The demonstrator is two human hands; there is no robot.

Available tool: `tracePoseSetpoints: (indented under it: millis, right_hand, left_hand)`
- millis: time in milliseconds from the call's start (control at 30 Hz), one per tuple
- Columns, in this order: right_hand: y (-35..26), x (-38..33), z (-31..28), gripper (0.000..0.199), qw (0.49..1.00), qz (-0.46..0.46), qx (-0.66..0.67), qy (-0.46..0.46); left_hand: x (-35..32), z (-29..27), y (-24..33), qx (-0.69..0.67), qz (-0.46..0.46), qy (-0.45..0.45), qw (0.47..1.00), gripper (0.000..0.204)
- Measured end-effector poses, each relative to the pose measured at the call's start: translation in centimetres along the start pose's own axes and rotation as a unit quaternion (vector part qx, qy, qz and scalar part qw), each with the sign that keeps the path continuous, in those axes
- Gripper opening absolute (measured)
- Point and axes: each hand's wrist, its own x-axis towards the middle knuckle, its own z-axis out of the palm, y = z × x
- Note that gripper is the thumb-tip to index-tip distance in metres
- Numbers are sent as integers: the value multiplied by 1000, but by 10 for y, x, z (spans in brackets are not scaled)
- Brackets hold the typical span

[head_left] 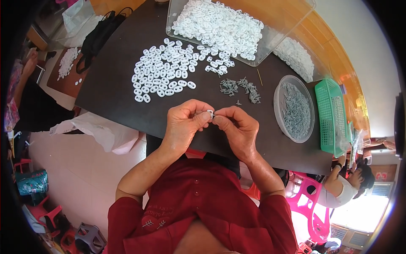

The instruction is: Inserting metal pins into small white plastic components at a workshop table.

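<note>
Both my hands meet over the near edge of the dark table. Between the thumb and finger of my left hand [186,122] is a small white plastic piece [210,112]. My right hand [237,127] pinches a small dark screw [214,115] against that piece's side; its tip is hidden by my fingers. Beyond my hands lies a spread of white oval pieces with two holes [163,70]. Smaller white pieces [218,65] lie to their right. A loose pile of grey screws [241,89] is nearer my right hand.
A clear bin [169,25] heaped with white pieces stands at the back. Right of the screws are a round tub [277,106] of grey screws and a green basket [328,116]. A thin yellowish stick [259,77] lies between. Other people sit left and right.
</note>
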Motion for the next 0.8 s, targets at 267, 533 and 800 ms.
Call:
tracePoseSetpoints:
  millis: [267, 533, 800]
  right_hand:
    - [0, -1, 3, 7, 1000, 3, -17, -11]
    - [1, -3, 6, 6, 1000, 11, -7, -10]
    - [2, -3, 7, 6, 1000, 4, -17, -11]
  left_hand:
    - [-4, -3, -3, 19, -7, -5, 1000, 12]
    - [-9, -4, -4, 22, 4, 3, 1000, 9]
    - [-11, 0, -9, 65, 53, 26, 996, 6]
